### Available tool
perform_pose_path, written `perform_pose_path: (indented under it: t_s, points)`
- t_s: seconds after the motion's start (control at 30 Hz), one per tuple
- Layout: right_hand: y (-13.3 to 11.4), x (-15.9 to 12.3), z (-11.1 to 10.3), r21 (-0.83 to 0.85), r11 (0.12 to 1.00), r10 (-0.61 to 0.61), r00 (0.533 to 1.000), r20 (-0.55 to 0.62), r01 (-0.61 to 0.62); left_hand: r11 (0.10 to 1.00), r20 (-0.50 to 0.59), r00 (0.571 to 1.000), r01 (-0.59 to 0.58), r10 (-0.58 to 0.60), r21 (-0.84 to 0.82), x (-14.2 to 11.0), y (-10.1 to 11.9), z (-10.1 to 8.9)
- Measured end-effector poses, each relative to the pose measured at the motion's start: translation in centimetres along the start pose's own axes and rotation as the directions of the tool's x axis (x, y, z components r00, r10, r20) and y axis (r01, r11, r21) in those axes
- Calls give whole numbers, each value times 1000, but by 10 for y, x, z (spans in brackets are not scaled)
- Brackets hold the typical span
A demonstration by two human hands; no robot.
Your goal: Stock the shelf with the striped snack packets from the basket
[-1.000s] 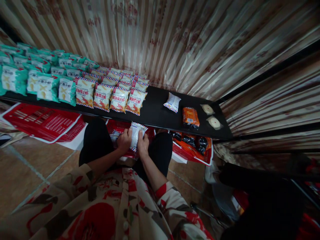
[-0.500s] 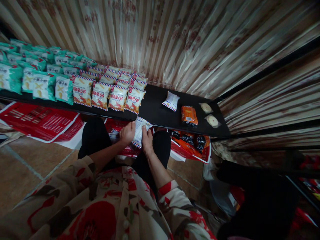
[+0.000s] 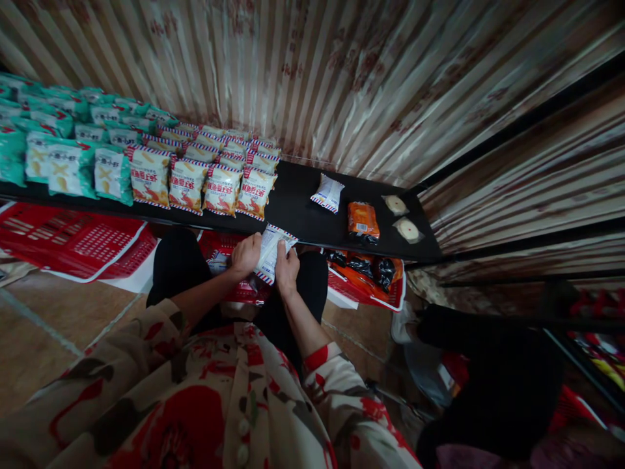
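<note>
White, stripe-edged snack packet (image 3: pixel 271 253)

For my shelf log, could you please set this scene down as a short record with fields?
Left hand: grips the white snack packet from the left
Right hand: grips the same packet from the right
Shelf: black; rows of green packets and red-and-white packets
Loose on shelf: one white packet, an orange packet, two round cakes
Below: red baskets
</note>
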State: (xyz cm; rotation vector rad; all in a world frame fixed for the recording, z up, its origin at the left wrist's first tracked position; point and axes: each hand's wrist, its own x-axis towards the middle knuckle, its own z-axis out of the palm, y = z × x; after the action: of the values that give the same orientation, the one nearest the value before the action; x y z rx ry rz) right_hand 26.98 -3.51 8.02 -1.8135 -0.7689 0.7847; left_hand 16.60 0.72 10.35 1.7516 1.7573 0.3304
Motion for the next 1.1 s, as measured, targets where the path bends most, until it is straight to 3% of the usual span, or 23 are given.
perform_pose_path:
  t_s: [0.2, 0.3, 0.37, 0.47, 0.57, 0.6, 0.77, 0.93, 1.1]
  points:
    - [-1, 6, -2, -14, 1000, 16, 999, -38, -16, 990, -8, 998, -67, 68, 122, -4, 7, 1]
    - [-3, 7, -4, -62, 998, 27, 997, -68, -32, 976, -126, 972, -187, 200, 107, -7, 8, 3]
    - [-5, 7, -6, -101, 994, 23, 997, -79, -31, 926, -218, 900, -367, 378, 91, -10, 7, 7]
    - [-11, 7, -7, -133, 991, 15, 995, -96, -28, 803, -291, 754, -587, 589, 102, -16, 4, 15]
    - [-18, 7, -7, -158, 987, 3, 996, -86, -17, 704, -334, 639, -700, 693, 120, -23, 0, 25]
    - [-19, 7, -8, -167, 986, 0, 997, -77, -12, 687, -333, 624, -718, 707, 111, -25, -1, 28]
    - [-23, 4, -12, -178, 984, 17, 999, -38, -23, 646, -276, 606, -760, 746, 77, -31, -8, 29]
    - [-28, -1, -16, -224, 974, 19, 1000, 8, -16, 592, -235, 557, -797, 796, 117, -38, -16, 22]
    - [-28, -6, -19, -209, 978, 32, 999, 39, -23, 552, -218, 516, -817, 829, 168, -41, -25, 29]
